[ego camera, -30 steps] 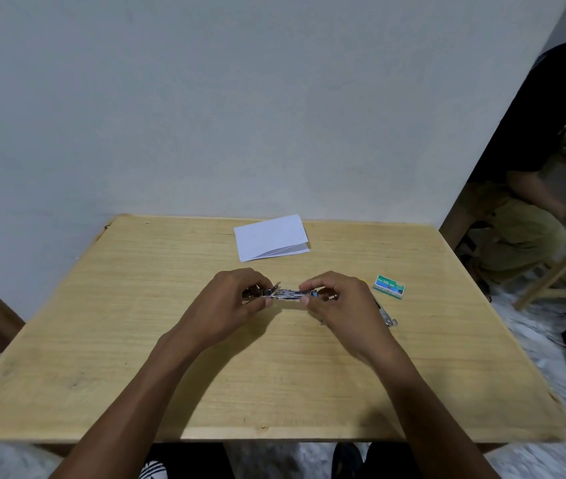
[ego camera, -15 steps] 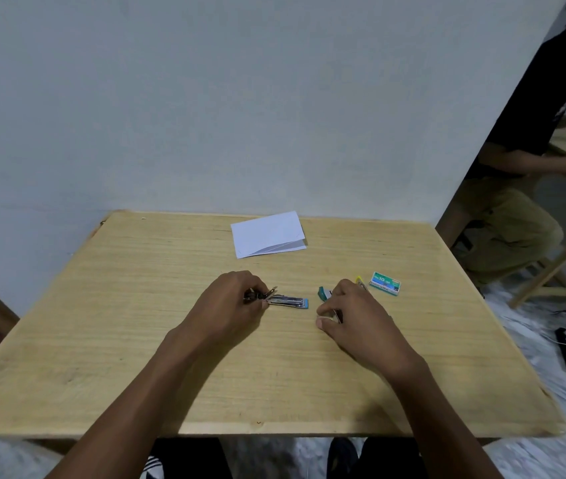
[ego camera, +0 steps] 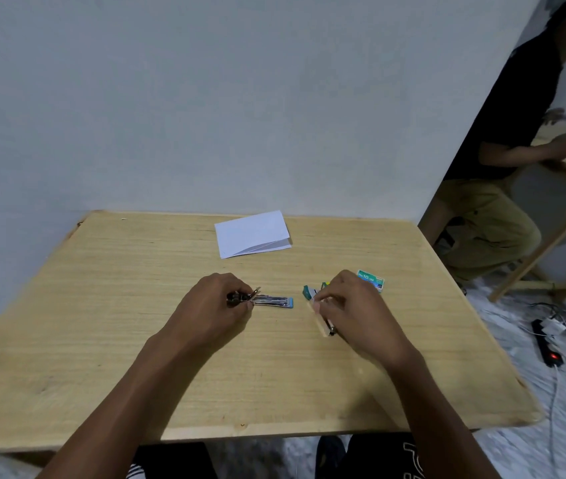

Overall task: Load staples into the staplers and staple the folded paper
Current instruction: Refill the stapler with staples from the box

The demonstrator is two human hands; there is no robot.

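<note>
Pinching the hinge end of the blue-tipped metal stapler (ego camera: 272, 301) in your left hand (ego camera: 212, 305) and the teal-and-cream stapler (ego camera: 318, 317) in your right hand (ego camera: 361, 312), you could jam the loading if either twists, with the folded white paper (ego camera: 252, 233) near the far edge of the wooden table (ego camera: 101, 340).

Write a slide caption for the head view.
Left hand grips a blue-tipped stapler, right hand holds a second stapler; folded paper and staple box lie on the table.

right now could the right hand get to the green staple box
Probably yes: the staple box lies on the table just beyond the right hand, with nothing between them. But that hand is gripping the teal-tipped stapler, so it would likely have to let go first.
</note>
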